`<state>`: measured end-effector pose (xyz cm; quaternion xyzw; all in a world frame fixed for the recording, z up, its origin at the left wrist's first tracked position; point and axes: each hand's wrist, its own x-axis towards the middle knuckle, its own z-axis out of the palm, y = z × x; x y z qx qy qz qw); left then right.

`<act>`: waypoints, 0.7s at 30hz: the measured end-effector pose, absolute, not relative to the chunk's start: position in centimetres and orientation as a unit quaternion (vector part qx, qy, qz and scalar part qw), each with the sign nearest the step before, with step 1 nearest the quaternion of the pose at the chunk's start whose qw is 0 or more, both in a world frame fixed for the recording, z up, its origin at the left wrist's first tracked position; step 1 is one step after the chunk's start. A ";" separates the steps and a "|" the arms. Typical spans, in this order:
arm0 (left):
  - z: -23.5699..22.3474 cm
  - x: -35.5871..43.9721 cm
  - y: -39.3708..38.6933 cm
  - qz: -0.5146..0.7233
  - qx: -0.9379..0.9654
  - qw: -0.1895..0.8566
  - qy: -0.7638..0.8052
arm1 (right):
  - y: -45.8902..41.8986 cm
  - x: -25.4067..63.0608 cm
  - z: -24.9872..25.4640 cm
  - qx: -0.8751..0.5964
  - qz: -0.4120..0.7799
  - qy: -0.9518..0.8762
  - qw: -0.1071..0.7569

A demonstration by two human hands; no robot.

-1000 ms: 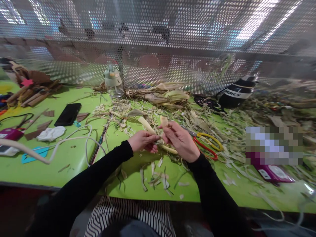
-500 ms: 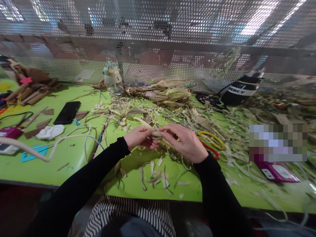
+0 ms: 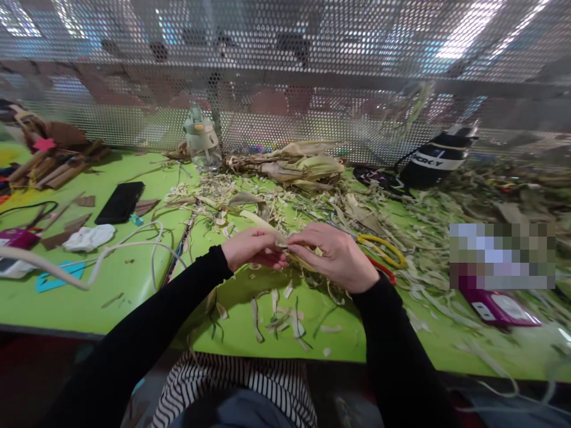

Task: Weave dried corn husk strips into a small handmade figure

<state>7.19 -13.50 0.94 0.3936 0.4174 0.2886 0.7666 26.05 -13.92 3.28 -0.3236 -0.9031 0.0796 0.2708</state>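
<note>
Over the middle of the green table [image 3: 267, 321], my left hand [image 3: 252, 246] is closed, pinching a pale strip of corn husk [image 3: 259, 221] whose free end sticks out up and to the left. My right hand [image 3: 332, 252] meets it from the other side, thumb and fingertips pressed together on the husk; the exact fold between the fingers is too small to make out. Beyond my right hand lie scissors with yellow and red handles [image 3: 386, 251], partly covered by that hand. Cut husk scraps [image 3: 285, 321] lie scattered below both hands.
A bundle of dried corn husks [image 3: 294, 166] lies at the back beside a clear bottle [image 3: 203, 142]. On the left are a black phone [image 3: 119, 202], a crumpled white tissue [image 3: 89, 238] and a pale cable [image 3: 96, 270]. A black bottle [image 3: 437, 160] leans against the perforated metal screen [image 3: 276, 77].
My right fingertips have shifted slightly along the husk, and less of the strip shows between the hands. The husk's free end has stayed nearly in place.
</note>
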 end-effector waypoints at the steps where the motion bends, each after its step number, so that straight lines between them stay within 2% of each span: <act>1: 0.8 7.1 -13.4 0.286 0.400 0.773 0.401 | -14.0 26.0 3.3 -0.326 0.076 -0.901 0.277; 6: -0.1 6.9 -13.1 0.272 0.433 0.779 0.362 | -14.2 25.9 3.4 -0.338 0.050 -0.897 0.280; 15: -0.9 6.7 -12.8 0.248 0.491 0.755 0.356 | -14.2 26.0 3.4 -0.344 0.043 -0.916 0.203; 21: -0.5 7.0 -13.0 0.252 0.511 0.737 0.364 | -14.3 25.6 3.0 -0.387 0.017 -0.896 0.217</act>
